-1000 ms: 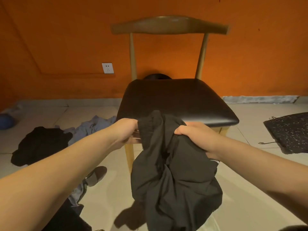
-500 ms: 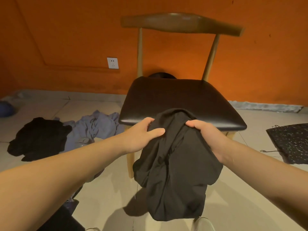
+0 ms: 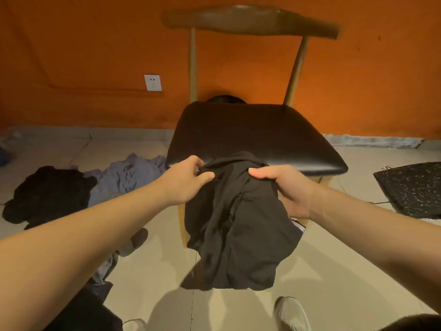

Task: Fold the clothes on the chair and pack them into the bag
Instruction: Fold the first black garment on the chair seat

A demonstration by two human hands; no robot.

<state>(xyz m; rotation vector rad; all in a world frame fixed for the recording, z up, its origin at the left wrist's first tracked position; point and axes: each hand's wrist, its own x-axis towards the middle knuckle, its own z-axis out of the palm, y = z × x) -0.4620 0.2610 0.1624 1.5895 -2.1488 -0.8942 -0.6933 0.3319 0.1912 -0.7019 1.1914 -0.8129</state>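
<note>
Both hands grip the top edge of a black garment point(image 3: 238, 225) right at the front edge of the chair seat point(image 3: 257, 130). The left hand point(image 3: 188, 180) pinches a bunched fold between thumb and curled fingers. The right hand point(image 3: 286, 187) closes over the cloth from above, with its thumb lying along the top. The two hands are near each other, with only a short span of fabric between them, and the left sits slightly farther forward, touching or almost touching the seat. From this held edge the garment hangs crumpled toward the floor point(image 3: 334, 259), so its long axis runs from the hands down and back toward the person. The flat seat lies just beyond both hands, so laying the cloth out probably means lifting it forward and up. More clothes, a black heap point(image 3: 47, 194) and a blue-grey piece point(image 3: 128, 175), lie on the floor to the left. A speckled dark item point(image 3: 415, 187), possibly the bag, lies to the right, nearer the right hand.
</note>
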